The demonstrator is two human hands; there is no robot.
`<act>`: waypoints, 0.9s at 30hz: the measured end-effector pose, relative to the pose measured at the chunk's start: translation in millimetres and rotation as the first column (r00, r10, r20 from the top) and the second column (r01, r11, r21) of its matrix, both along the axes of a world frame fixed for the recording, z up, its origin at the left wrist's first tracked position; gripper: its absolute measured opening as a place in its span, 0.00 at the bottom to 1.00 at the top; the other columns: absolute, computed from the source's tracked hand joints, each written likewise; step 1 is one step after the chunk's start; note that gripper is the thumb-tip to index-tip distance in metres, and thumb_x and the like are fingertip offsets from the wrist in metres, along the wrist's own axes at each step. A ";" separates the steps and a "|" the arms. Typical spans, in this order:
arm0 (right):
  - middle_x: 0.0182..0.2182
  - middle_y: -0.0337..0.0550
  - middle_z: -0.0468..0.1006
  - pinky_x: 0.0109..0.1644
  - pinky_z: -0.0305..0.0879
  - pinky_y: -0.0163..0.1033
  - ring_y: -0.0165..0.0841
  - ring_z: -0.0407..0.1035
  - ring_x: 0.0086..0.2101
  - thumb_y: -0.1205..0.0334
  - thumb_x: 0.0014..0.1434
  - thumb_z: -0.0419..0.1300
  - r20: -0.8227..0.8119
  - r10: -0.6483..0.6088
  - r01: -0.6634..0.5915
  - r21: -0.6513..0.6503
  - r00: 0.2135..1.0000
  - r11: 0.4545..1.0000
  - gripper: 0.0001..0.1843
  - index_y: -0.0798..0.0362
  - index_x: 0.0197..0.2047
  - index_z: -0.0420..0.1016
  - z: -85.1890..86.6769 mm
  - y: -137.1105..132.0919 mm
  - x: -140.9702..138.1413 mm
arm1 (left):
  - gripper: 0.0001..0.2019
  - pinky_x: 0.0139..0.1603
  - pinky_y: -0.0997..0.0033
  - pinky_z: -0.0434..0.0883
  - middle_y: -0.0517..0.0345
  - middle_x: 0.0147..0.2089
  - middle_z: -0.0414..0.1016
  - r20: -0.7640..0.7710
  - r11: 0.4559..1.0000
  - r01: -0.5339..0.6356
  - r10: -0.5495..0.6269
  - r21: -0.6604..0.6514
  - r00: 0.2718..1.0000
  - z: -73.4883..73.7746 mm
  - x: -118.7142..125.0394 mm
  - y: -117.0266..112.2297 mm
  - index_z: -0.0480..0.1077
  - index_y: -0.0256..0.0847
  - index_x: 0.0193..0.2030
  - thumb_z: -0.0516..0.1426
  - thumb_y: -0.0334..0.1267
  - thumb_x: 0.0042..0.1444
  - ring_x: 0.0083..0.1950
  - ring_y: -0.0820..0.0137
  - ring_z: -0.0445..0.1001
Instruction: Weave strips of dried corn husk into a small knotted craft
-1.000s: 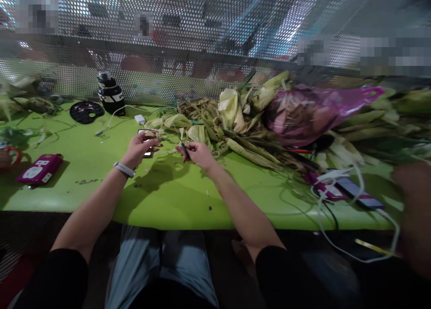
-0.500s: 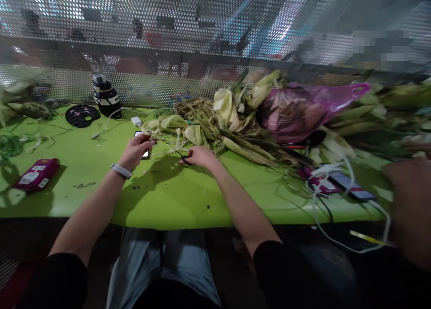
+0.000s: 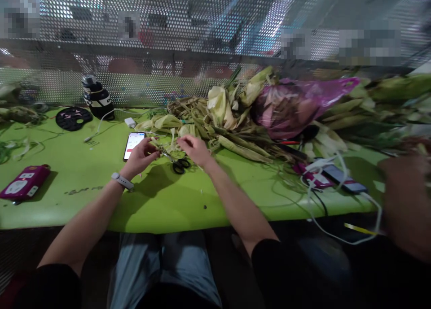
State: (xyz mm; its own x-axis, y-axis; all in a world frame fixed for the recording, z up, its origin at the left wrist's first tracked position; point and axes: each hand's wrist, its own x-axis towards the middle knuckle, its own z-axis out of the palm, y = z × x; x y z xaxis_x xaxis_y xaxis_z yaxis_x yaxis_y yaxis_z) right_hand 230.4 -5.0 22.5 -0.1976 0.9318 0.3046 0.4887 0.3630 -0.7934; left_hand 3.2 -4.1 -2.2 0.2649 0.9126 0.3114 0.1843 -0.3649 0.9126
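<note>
My left hand (image 3: 143, 154), with a pale watch band at the wrist, pinches a small bunch of corn husk (image 3: 156, 143) over the table. Black-handled scissors (image 3: 181, 166) lie between my hands, their blades pointing toward my left fingers. To the right of them, my right hand (image 3: 197, 151) is closed, its fingertips beside thin pale husk strips; what they hold, if anything, is too small to make out. A phone with a lit screen (image 3: 134, 143) lies just behind my left hand. Beyond my right hand spreads a heap of corn husks (image 3: 222, 109).
On the green table (image 3: 161, 215) stand a black bottle (image 3: 97, 98) and a magenta device (image 3: 25, 182). A pink plastic bag (image 3: 286, 107) rests on the husks. At right, a white cable (image 3: 343, 172) loops around another phone (image 3: 345, 180), near another person's arm (image 3: 407, 201).
My right hand has let go of the scissors, which now lie on the table. It has risen slightly toward the husk strips. The view has shifted a little, showing more of the lit phone.
</note>
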 end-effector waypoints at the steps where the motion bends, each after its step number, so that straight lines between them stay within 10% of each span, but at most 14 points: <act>1: 0.29 0.40 0.75 0.34 0.61 0.35 0.29 0.66 0.28 0.44 0.60 0.54 -0.024 0.092 -0.093 -0.026 0.995 0.995 0.20 0.54 0.37 0.72 -3.6 -1.7 -6.5 | 0.27 0.35 0.73 0.72 0.57 0.35 0.72 -0.032 1.000 0.015 -0.014 0.022 0.999 -1.2 1.0 -0.9 0.64 0.38 0.59 0.62 0.35 0.51 0.34 0.73 0.74; 15: 0.24 0.33 0.67 0.26 0.61 0.30 0.24 0.62 0.23 0.51 0.60 0.54 -0.405 0.118 -0.192 -0.146 0.907 0.971 0.13 0.52 0.33 0.64 -39.5 5.7 -38.5 | 0.23 0.40 0.67 0.74 0.48 0.44 0.74 -0.315 0.910 -0.023 0.167 0.414 0.934 -4.2 10.6 -9.6 0.59 0.39 0.63 0.53 0.35 0.61 0.42 0.68 0.75; 27: 0.23 0.34 0.70 0.24 0.63 0.30 0.23 0.65 0.19 0.48 0.63 0.54 -0.430 0.270 -0.359 -0.139 0.861 0.923 0.17 0.53 0.31 0.62 -28.1 3.5 -32.2 | 0.17 0.41 0.67 0.76 0.48 0.42 0.76 -0.177 0.954 -0.026 0.082 0.299 0.981 -12.8 7.1 -3.8 0.65 0.38 0.54 0.56 0.42 0.60 0.40 0.68 0.77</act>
State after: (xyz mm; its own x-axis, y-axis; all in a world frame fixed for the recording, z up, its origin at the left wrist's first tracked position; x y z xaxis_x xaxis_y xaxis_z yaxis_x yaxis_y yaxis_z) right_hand 198.3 -1.5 -5.5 -0.3953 0.8900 0.2274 0.0053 0.2498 -0.9683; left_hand 10.3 -7.9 -14.9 0.2963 0.8026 0.5177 0.3662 -0.5961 0.7145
